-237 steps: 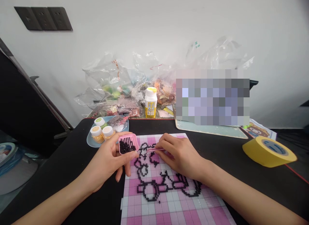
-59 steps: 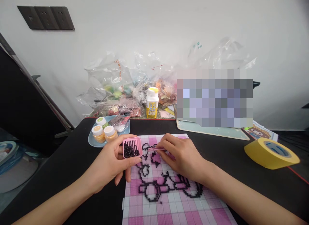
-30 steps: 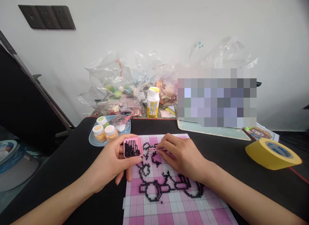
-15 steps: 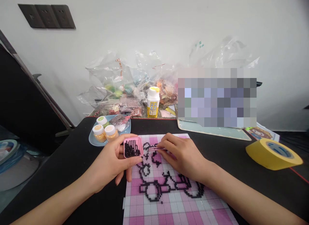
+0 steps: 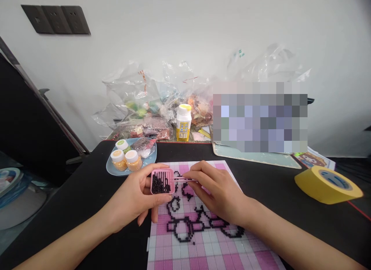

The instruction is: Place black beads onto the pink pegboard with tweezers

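Note:
My left hand [image 5: 135, 194] is closed around a small pink tray [image 5: 173, 181], tilted so that its inside faces me. Black beads [image 5: 158, 185] fill its lower left part, and others sit in rows between its ridges. In my right hand [image 5: 213, 188] a pair of pink tweezers [image 5: 183, 179] is pinched, with its tips at the tray's right edge. Whether the tips hold a bead is too small to tell. Below both hands lies a pink and white checked pegboard [image 5: 208, 254], with black beads set on it in outlines. My right hand covers part of the pattern.
A blue plate [image 5: 111, 167] with several small jars and a bag stands at the back left. Behind are a white and yellow bottle [image 5: 183, 125] and plastic bags [image 5: 136, 88]. On the right lies a yellow tape roll [image 5: 310, 185]; a pale green board [image 5: 261, 158] is behind it.
The tray in my left hand has shifted slightly right and down. My right hand has moved a little right, and the tweezers' tips are now beside the tray instead of over the pegboard.

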